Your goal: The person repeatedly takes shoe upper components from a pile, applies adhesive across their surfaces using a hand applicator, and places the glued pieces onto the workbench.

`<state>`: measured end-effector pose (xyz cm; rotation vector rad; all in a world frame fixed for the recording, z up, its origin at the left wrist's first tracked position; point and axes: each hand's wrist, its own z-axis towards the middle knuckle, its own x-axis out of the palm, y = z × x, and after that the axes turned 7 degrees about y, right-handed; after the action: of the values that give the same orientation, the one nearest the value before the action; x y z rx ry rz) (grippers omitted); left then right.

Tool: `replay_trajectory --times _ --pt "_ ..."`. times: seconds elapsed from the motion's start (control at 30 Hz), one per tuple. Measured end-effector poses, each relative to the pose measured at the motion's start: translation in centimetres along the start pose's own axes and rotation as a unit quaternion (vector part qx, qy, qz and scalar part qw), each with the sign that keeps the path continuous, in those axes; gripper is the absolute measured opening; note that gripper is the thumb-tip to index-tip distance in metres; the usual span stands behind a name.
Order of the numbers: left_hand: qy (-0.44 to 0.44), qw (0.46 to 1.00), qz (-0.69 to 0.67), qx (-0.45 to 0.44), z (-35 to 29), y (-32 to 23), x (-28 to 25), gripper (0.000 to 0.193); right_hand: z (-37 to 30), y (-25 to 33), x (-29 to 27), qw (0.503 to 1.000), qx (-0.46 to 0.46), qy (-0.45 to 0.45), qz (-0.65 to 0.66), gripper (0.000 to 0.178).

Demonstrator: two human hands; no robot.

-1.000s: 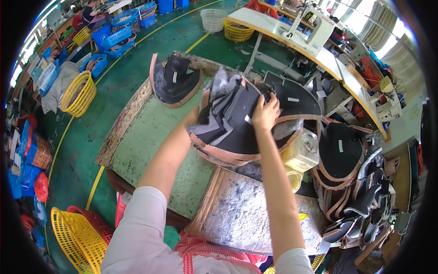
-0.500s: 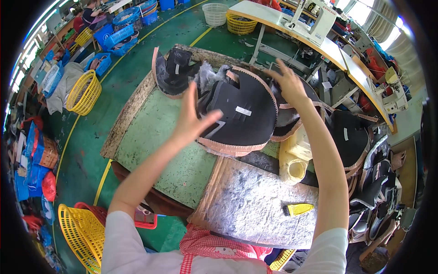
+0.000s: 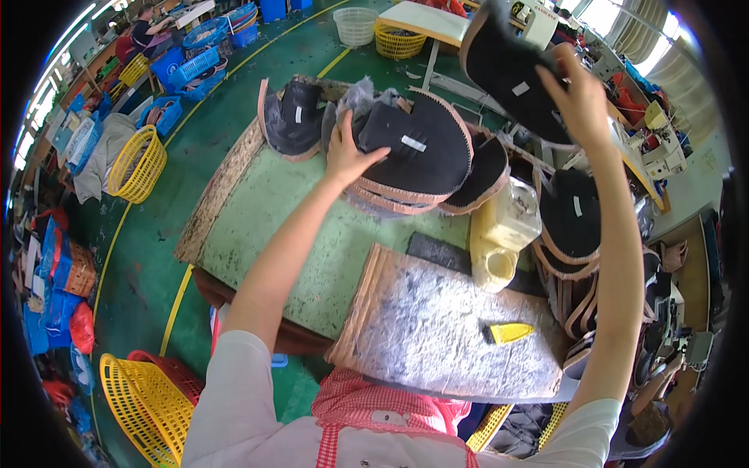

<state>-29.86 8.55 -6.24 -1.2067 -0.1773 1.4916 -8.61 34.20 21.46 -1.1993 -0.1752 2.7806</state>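
In my raised right hand [image 3: 583, 105] is a black shoe upper [image 3: 505, 72] with a small white label, held up by its right edge above the far right of the bench. My left hand [image 3: 349, 160] grips the left side of another black shoe upper [image 3: 431, 160], its thumb lying on the black face and its fingers at the grey fluffy edge. That upper lies on top of a stack with tan, stitched rims. Two more uppers flank it, one on the left [image 3: 296, 121] and one on the right [image 3: 480, 175].
A yellowish plastic container [image 3: 507, 214] with a cut opening stands right of centre. Nearer me, a yellow-handled brush [image 3: 511, 334] rests on a worn pale board [image 3: 445, 335]. More uppers [image 3: 573, 214] are piled on the right. Yellow baskets [image 3: 140, 398] stand on the floor at lower left.
My right hand has lifted an upper up and to the right, off the bench. My left hand has closed onto the edge of the middle stack, where it hovered open before.
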Motion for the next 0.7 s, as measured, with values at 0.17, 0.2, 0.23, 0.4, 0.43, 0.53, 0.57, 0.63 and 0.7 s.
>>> replay_trajectory --times 0.17,0.2,0.23,0.4,0.43,0.53,0.57,0.63,0.7 --pt "0.025 0.981 -0.176 0.078 -3.0 -6.0 -6.9 0.096 -3.9 8.9 -5.3 0.937 0.095 0.057 0.333 0.022" --pt "0.060 0.958 -0.252 0.124 -4.3 -7.7 -8.4 0.088 -5.1 10.8 -5.4 0.897 0.127 0.074 0.418 0.022" --pt "0.133 0.922 -0.350 0.097 -5.7 -9.3 -9.8 0.083 -6.3 12.5 -5.3 0.863 0.139 0.092 0.476 0.021" --pt "0.341 0.806 -0.468 0.120 -11.7 -14.7 -13.2 0.082 -13.0 19.3 -3.8 0.811 0.193 0.067 0.549 0.020" --pt "0.358 0.800 -0.465 0.128 -13.1 -15.0 -13.4 0.082 -14.4 20.4 -3.6 0.779 0.249 0.063 0.573 0.020" --pt "0.359 0.830 -0.420 -0.069 -15.3 -14.2 -14.3 0.081 -19.4 22.9 -4.3 0.770 0.293 0.091 0.559 0.020" --pt "0.420 0.802 -0.401 -0.138 -15.6 -13.5 -14.6 0.075 -21.4 23.3 -5.2 0.773 0.296 0.163 0.537 0.025" --pt "0.479 0.765 -0.376 -0.209 -15.9 -12.2 -15.0 0.069 -25.0 22.1 -6.5 0.764 0.259 0.279 0.521 0.028" --pt "0.498 0.726 -0.405 -0.246 -15.9 -11.2 -14.6 0.057 -28.4 19.3 -7.3 0.746 0.321 0.311 0.493 0.021"
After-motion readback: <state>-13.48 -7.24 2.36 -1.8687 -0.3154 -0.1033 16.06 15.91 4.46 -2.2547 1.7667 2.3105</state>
